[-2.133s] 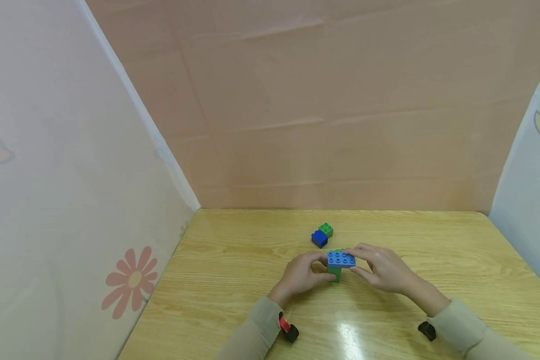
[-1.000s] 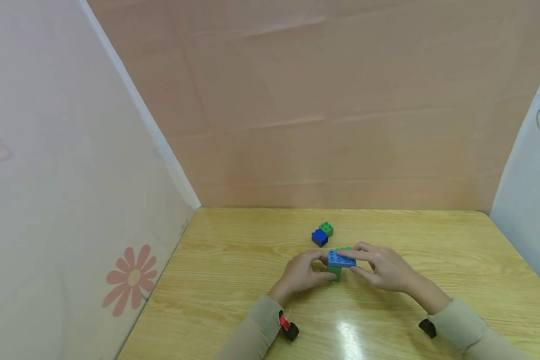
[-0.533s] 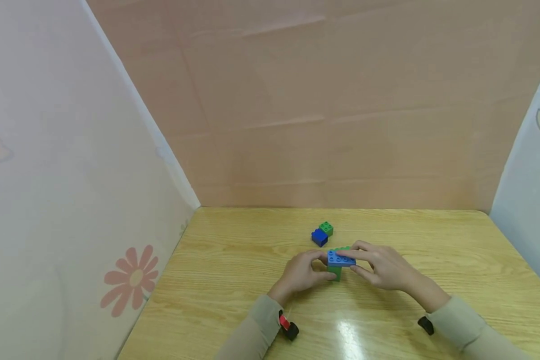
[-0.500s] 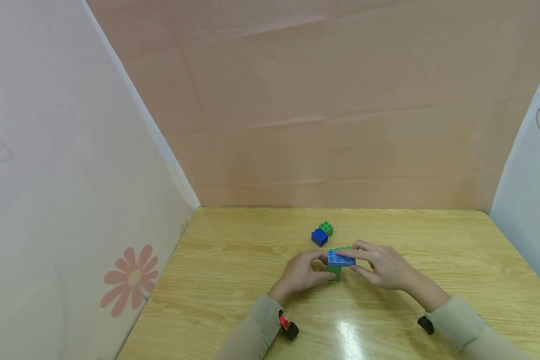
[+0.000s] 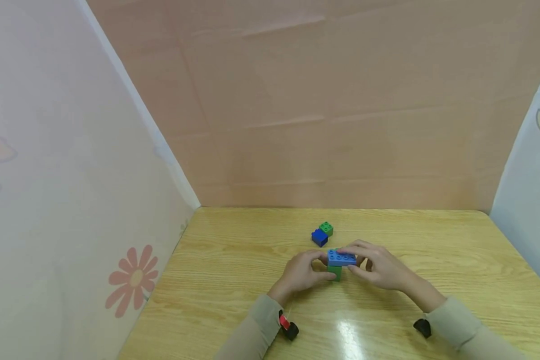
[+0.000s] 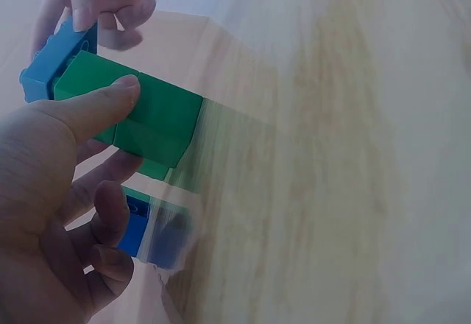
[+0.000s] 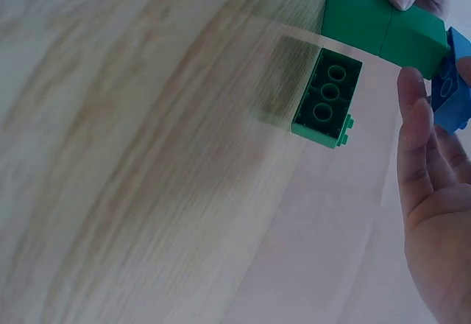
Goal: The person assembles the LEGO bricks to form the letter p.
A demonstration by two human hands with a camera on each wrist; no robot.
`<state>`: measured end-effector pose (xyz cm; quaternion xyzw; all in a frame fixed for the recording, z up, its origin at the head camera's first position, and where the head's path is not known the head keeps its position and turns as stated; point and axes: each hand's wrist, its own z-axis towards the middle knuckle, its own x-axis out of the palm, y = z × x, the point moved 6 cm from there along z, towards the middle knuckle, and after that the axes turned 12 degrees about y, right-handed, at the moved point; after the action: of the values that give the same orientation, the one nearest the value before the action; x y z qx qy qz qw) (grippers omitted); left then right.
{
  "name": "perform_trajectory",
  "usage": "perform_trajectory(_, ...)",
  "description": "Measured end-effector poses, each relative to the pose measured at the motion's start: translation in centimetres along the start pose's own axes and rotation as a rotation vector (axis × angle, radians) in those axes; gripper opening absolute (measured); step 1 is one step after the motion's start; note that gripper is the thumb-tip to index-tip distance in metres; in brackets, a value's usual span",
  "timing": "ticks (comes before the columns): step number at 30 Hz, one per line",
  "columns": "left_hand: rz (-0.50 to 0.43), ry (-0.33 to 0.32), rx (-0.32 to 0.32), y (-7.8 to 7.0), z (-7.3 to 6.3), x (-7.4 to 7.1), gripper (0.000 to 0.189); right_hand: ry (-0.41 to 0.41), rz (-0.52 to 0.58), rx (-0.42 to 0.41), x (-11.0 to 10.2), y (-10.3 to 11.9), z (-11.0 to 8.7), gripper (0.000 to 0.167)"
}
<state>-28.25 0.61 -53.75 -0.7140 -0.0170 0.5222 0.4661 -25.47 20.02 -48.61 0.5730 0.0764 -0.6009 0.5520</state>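
My left hand [image 5: 299, 272] grips an upright stack of green toy building bricks [image 5: 335, 273], thumb on the near face, as the left wrist view shows. Across the stack's top lies a lighter blue brick [image 5: 342, 261] with two rows of studs, its right part jutting beyond the green. Between finger and thumb my right hand [image 5: 384, 269] pinches that blue brick, a finger over its studs. In the right wrist view the blue brick [image 7: 450, 92] sits against the end of the green stack [image 7: 386, 26]. Whether it is fully seated cannot be seen.
Farther back on the wooden table [image 5: 234, 280] a dark blue brick [image 5: 319, 238] touches a small green brick [image 5: 326, 228]. Another green brick [image 7: 327, 97] lies on its side near the stack, hollow underside showing. A papered wall [image 5: 342, 125] rises behind the table.
My right hand has slid slightly left, from the blue brick's right end to over its studs, covering green studs seen behind it before. My left hand and the stack stay in place.
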Motion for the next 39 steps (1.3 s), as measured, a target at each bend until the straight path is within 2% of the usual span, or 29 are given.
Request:
perform_trajectory(6,0.017,0.000,-0.001,0.0,0.0,0.0,0.031,-0.032,0.046,0.028,0.0,0.2,0.4,0.036)
perform_trajectory(13,0.007,-0.001,-0.003,0.1,0.0,0.1,0.031,-0.042,0.052,0.057,0.2,-0.3,0.4,0.036)
perform_trajectory(21,0.014,-0.008,0.006,0.1,0.1,0.1,0.029,-0.035,0.003,0.073,-0.2,-0.4,0.5,0.034)
perform_trajectory(39,0.005,0.000,0.007,0.0,0.0,-0.1,0.027,0.063,-0.137,0.096,-0.9,0.5,1.4,0.032)
